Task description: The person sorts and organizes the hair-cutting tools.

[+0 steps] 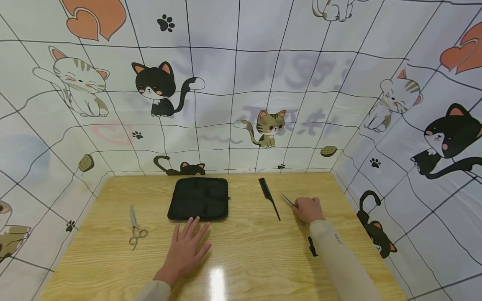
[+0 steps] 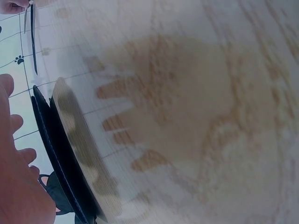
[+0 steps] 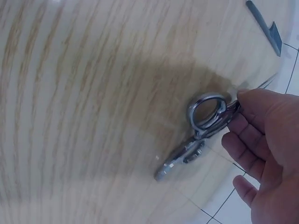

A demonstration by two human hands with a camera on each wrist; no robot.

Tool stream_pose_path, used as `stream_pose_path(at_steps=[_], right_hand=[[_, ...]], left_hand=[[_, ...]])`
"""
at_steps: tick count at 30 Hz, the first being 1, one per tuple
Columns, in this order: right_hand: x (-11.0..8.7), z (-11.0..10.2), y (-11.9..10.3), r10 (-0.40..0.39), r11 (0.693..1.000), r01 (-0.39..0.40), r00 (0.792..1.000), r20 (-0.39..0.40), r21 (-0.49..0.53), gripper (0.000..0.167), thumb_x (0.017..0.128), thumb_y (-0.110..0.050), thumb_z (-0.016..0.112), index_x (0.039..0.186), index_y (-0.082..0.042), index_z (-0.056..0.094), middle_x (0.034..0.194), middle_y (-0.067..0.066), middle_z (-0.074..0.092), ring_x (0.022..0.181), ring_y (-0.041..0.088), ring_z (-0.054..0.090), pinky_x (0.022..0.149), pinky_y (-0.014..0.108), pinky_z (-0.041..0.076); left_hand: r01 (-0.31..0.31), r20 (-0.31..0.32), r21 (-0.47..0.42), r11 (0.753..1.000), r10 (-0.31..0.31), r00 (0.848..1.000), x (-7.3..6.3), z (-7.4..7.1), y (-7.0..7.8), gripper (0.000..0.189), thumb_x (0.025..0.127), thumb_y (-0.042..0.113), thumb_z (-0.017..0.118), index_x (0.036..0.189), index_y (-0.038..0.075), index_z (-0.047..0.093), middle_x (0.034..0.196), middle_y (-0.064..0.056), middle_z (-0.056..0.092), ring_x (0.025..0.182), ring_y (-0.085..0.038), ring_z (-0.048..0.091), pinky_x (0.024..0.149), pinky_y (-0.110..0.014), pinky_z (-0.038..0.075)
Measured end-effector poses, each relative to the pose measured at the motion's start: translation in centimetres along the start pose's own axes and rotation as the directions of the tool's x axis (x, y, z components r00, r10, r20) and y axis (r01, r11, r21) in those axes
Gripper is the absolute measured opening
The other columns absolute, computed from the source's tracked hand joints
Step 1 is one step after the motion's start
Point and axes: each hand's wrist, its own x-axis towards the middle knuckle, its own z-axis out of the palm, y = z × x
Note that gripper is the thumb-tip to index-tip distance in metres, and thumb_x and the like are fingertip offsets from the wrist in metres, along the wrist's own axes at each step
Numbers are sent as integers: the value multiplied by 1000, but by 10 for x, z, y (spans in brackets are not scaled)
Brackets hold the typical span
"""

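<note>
Scissors: were pinched by the right hand at the table's right, handles mostly hidden from the head view.
Left hand: was spread; contact with the black case was unclear.

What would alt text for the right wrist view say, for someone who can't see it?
A right hand pinches silver hairdressing scissors between thumb and fingers. Behind them spreads a wood-grain tabletop, with a dark tail comb near the upper right corner.

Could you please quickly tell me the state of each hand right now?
Left hand: open, holding nothing.
Right hand: closed, pinching metal scissors.
</note>
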Motion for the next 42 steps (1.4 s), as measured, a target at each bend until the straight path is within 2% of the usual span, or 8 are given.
stream_pose_path(at_steps=[3,9,16,20,26,29,33,42], right_hand=[[-1,-1,-1,-10,1000,10,1000,-14,-15,22,91,-24,68,70,-18,67,59,-6,62,56,13,51,91,60,37],[-2,-13,-12,-42,999,42,995,-86,-3,34,93,-25,66,61,-17,57,52,-5,55,52,14,48,98,63,36],[2,-40,-38,-87,994,95,988,-124,56,15,94,-26,65,82,-17,71,72,-5,70,68,16,62,98,63,37],[4,-44,-51,-111,987,123,987,-120,100,15,94,-26,63,91,-16,74,82,-4,74,74,14,66,93,56,43],[4,-46,-70,-172,970,195,972,-159,142,15,93,-25,64,91,-14,75,72,-6,71,58,6,57,79,42,51],[3,-47,-78,-181,961,209,970,-162,181,16,93,-26,64,94,-14,75,74,-6,71,59,4,56,76,38,52],[1,-47,-90,-173,937,205,976,-134,281,17,93,-26,64,98,-13,75,83,-3,74,67,5,60,72,34,54],[-4,-42,-115,-183,851,216,976,-113,479,13,92,-22,66,96,-11,73,85,-2,71,71,7,60,70,31,53]], left_hand=[[2,-2,-5,1000,-2,1000,0,1,0,57,96,48,55,147,26,44,157,-12,34,147,-34,28,117,-64,10],[0,-10,-1,1000,0,1000,0,0,-1,57,95,46,56,147,26,45,157,-13,35,147,-35,29,117,-65,12],[2,-11,-13,1000,-2,1000,1,-1,-2,57,95,44,58,147,26,44,157,-13,35,147,-35,28,117,-64,10],[-3,-16,-20,1000,3,1000,2,-1,-2,58,95,44,58,148,25,44,157,-13,34,147,-35,27,118,-64,9],[-6,-17,-14,1000,6,1000,3,-1,-2,57,96,47,55,148,26,43,158,-12,33,148,-34,26,118,-64,9],[-5,-23,-22,1000,5,1000,4,-2,-1,57,96,46,56,148,25,44,158,-12,34,148,-34,27,118,-64,10],[-16,-35,-24,1000,15,999,6,-4,1,56,96,45,56,147,25,45,157,-12,35,148,-34,27,117,-64,11],[-42,-66,-33,999,39,997,13,-5,9,57,96,46,56,148,26,43,157,-10,36,148,-33,27,117,-64,11]])
